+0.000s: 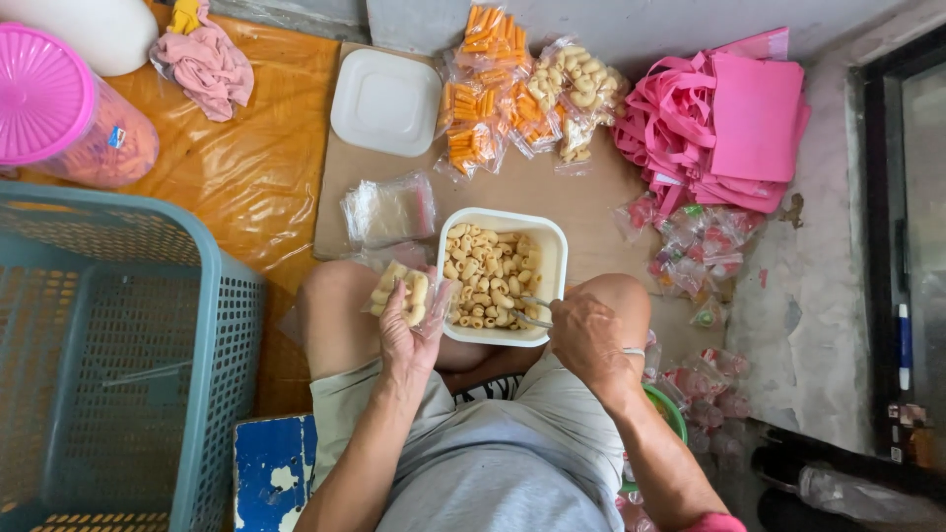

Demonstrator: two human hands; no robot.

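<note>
while half-filled, clear bag (406,294) in left hand (406,340), beside white tub (548,258)

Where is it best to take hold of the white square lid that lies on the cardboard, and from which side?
Probably at the near rim of the white lid, coming from the person's side. It lies flat and alone on the cardboard, with bare board before that edge, while snack packets crowd its right edge.
</note>
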